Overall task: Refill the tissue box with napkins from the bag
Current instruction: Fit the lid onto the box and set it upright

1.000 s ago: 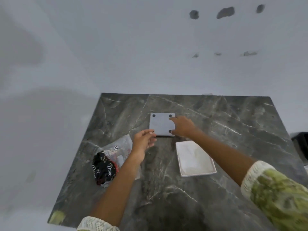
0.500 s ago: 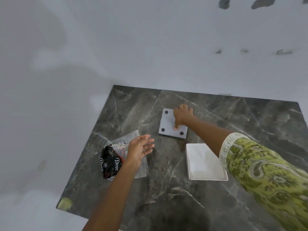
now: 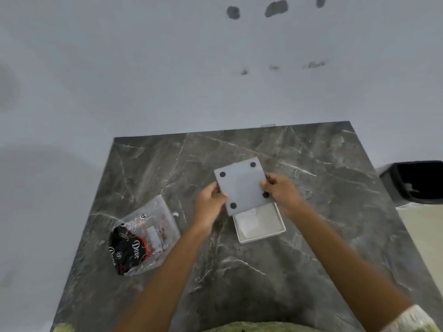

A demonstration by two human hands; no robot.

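Dim, even light; soft shadows on wall; overall blur; wide-angle edge warp.

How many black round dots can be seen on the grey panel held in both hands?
4, one near each corner of the grey panel: far left, far right, near left, and near right beside the right hand. None seems hidden.

bare forearms, a green paisley sleeve [image 3: 418,322] with a cream lace cuff at the right wrist.

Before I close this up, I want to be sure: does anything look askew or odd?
The grey panel with four black dots, held by left hand and right hand, sits rotated over the white box, covering only its far corner.
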